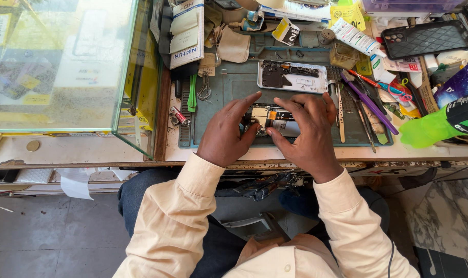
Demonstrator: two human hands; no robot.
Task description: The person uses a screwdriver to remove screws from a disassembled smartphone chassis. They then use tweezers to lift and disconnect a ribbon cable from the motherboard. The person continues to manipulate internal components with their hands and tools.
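Both hands pinch the opened phone with its bare circuit board (271, 121) at the grey work mat's (228, 85) centre: left hand (225, 135) gripping its left end, right hand (305, 133) curled over its right. A finger slip could tear a connector. Tweezers and purple tools (367, 100) crowd three o'clock; the white back panel (292, 76) sits at twelve; the mat's near edge lies close.

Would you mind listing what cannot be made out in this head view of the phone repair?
- Opened phone: its lower half is hidden under the left hand and right hand.
- Whether either hand holds a small part or tool: fingertips overlap, too small to tell.
- Back panel parts: too small to identify.
- Green object: cut off by the right edge.
- Glass case contents: blurred by reflections.
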